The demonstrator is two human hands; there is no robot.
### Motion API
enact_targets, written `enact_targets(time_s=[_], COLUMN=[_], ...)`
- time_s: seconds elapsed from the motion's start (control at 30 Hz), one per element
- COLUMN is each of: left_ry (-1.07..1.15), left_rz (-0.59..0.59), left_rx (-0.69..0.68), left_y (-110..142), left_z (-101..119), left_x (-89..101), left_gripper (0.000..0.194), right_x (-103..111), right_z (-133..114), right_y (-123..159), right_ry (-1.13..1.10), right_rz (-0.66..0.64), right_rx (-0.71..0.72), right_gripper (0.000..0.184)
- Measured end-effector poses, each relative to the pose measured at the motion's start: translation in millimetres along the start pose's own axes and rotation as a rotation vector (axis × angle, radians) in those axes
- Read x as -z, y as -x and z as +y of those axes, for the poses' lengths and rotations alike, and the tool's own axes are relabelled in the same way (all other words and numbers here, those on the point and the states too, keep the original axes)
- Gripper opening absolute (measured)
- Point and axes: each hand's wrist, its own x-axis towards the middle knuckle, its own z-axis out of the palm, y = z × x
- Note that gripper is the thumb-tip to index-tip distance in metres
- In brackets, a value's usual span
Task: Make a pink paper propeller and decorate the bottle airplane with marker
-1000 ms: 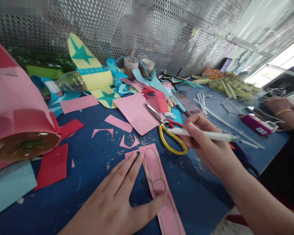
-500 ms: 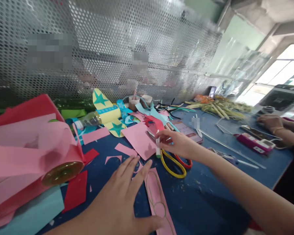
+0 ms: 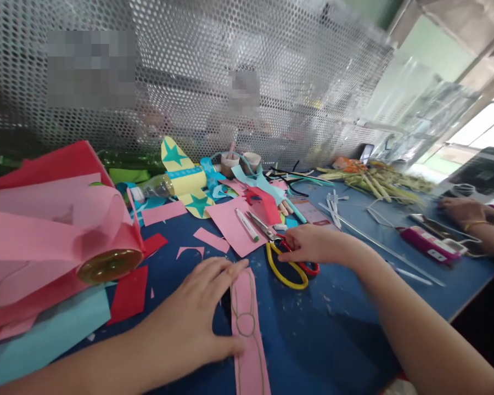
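My left hand (image 3: 197,315) lies flat with its fingers spread, pressing on the left edge of a long pink paper strip (image 3: 247,334) that has a pencilled outline on it. My right hand (image 3: 308,244) reaches forward, its fingers curled onto the handles of the scissors (image 3: 286,269), one yellow loop and one red. The scissor blades point away towards a pink sheet (image 3: 230,222). A white pen (image 3: 247,224) lies loose on that sheet.
A bottle wrapped in pink and red paper (image 3: 66,247) lies at left over a light blue sheet (image 3: 45,334). A bottle plane with yellow star wings (image 3: 181,181) sits by the perforated metal screen (image 3: 230,82). Another person's hand (image 3: 461,211) rests at right near a magenta device (image 3: 430,244).
My right hand has laid the white pen down on the pink sheet and moved onto the scissor handles. My left hand stays on the pink strip, which has turned slightly.
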Motion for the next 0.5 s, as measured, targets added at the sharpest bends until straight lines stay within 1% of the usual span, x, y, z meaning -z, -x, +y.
enact_targets(time_s=[0.07, 0.13, 0.2, 0.27, 0.33, 0.4, 0.43, 0.5], left_ry=[0.044, 0.11, 0.194, 0.302, 0.481, 0.735, 0.868, 1.056], left_rz=[-0.013, -0.024, -0.039, -0.069, -0.095, -0.071, -0.031, 0.013], left_rx=[0.008, -0.011, -0.008, 0.053, 0.133, 0.197, 0.229, 0.313], left_y=[-2.0, -2.5, -2.3, -3.0, -6.1, -11.8, -15.4, -22.6], left_z=[3.9, 9.3, 13.7, 15.3, 13.5, 9.4, 7.2, 3.7], left_x=[7.0, 13.6, 18.0, 19.5, 19.6, 21.3, 24.1, 34.3], left_gripper=[0.094, 0.091, 0.087, 0.083, 0.08, 0.084, 0.089, 0.097], right_x=[-1.4, 0.1, 6.1, 15.7, 25.7, 30.7, 30.0, 21.7], right_z=[0.4, 3.3, 11.4, 23.8, 35.7, 41.2, 40.3, 30.6], right_y=[-0.9, -0.9, 1.6, 6.1, 10.6, 11.5, 9.7, 1.8], right_ry=[-0.038, -0.085, -0.148, -0.234, -0.335, -0.507, -0.638, -1.053], right_rz=[-0.052, -0.075, -0.073, -0.061, -0.064, -0.039, -0.006, 0.077], right_rx=[-0.001, -0.027, -0.058, -0.072, -0.069, -0.058, -0.033, 0.055], right_gripper=[0.034, 0.033, 0.026, 0.02, 0.023, 0.035, 0.04, 0.044])
